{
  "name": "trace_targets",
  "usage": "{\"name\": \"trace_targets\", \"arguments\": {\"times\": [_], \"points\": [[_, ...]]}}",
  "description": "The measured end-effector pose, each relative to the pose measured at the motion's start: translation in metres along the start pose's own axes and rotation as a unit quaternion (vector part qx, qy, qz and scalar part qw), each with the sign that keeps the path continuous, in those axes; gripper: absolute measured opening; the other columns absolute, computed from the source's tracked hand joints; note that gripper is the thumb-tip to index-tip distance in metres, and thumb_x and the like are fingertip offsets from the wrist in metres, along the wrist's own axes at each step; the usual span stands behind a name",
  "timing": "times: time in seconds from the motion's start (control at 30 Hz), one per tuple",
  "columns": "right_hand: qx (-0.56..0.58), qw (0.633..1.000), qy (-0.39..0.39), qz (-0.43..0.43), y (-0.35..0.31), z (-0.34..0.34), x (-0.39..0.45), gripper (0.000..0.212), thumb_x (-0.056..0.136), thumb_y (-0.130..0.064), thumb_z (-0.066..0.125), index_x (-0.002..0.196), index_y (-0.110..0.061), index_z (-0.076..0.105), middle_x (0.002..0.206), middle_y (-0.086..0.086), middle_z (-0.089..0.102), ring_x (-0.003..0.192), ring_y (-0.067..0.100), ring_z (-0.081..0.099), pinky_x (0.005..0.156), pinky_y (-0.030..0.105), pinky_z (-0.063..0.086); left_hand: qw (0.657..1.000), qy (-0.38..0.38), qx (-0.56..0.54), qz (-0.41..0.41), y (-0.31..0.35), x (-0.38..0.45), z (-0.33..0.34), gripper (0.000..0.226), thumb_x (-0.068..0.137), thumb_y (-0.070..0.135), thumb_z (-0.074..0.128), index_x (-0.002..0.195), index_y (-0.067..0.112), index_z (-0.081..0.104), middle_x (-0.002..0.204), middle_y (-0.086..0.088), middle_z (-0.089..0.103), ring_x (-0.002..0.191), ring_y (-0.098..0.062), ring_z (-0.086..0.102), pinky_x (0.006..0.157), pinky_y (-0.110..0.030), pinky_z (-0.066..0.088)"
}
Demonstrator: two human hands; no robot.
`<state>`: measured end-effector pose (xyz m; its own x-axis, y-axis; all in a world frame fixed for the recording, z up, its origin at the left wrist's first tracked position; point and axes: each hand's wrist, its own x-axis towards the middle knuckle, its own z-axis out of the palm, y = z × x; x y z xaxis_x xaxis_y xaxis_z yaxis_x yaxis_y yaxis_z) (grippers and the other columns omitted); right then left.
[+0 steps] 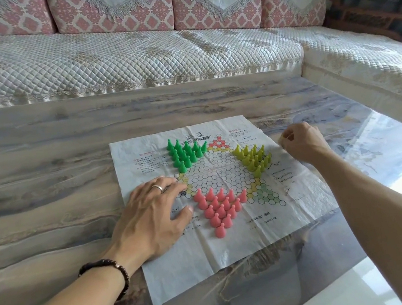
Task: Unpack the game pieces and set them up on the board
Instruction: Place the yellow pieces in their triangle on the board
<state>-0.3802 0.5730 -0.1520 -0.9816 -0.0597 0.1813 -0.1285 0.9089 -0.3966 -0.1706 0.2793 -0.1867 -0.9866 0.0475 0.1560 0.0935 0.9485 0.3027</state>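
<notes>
Head view: creased white paper game board flat on marbled worktop. Green, yellow, pink cone pieces stand in triangles. Left hand spread flat on board's left side; right hand curled at right edge, grip unclear.

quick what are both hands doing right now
Left hand: open, fingers flat on the paper board.
Right hand: fingers curled; whether it holds anything cannot be told.

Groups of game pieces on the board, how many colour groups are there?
3. The green pieces fill the far-left point, the yellow-green pieces the right point, and the pink pieces the near point beside the left hand. None looks hidden.
</notes>
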Motion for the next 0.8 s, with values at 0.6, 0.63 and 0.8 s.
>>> {"name": "trace_targets", "arguments": {"times": [0.6,0.63,0.8], "points": [[0.019,0.982,-0.16,-0.093,-0.011,-0.011,-0.011,0.01,0.081,-0.008,0.072,0.09,-0.012,0.071,0.072,0.002,0.067,0.059,0.01,0.059,0.056,0.026,0.051,1.0,-0.006,0.0,0.001,-0.001,0.001,0.001,0.069,0.083,0.065,0.021,0.141,0.032,0.041,0.145,0.01,0.039,0.133,-0.011,0.034,0.112,-0.034,0.021],[0.026,0.982,-0.16,-0.094,-0.009,-0.011,-0.011,0.01,0.081,-0.009,0.073,0.091,-0.012,0.071,0.071,0.003,0.066,0.059,0.012,0.059,0.059,0.03,0.054,1.0,-0.008,0.003,0.0,-0.001,0.001,0.001,0.069,0.083,0.065,0.021,0.141,0.033,0.04,0.145,0.01,0.038,0.134,-0.011,0.033,0.113,-0.034,0.02],[0.027,0.983,-0.156,-0.091,-0.007,-0.008,-0.01,0.011,0.082,-0.012,0.074,0.093,-0.014,0.072,0.072,0.006,0.061,0.062,0.015,0.054,0.062,0.035,0.053,0.999,-0.028,0.024,0.005,-0.002,-0.001,0.002,0.071,0.085,0.065,0.013,0.145,0.033,0.032,0.151,0.006,0.032,0.14,-0.014,0.027,0.116,-0.036,0.017]]}}
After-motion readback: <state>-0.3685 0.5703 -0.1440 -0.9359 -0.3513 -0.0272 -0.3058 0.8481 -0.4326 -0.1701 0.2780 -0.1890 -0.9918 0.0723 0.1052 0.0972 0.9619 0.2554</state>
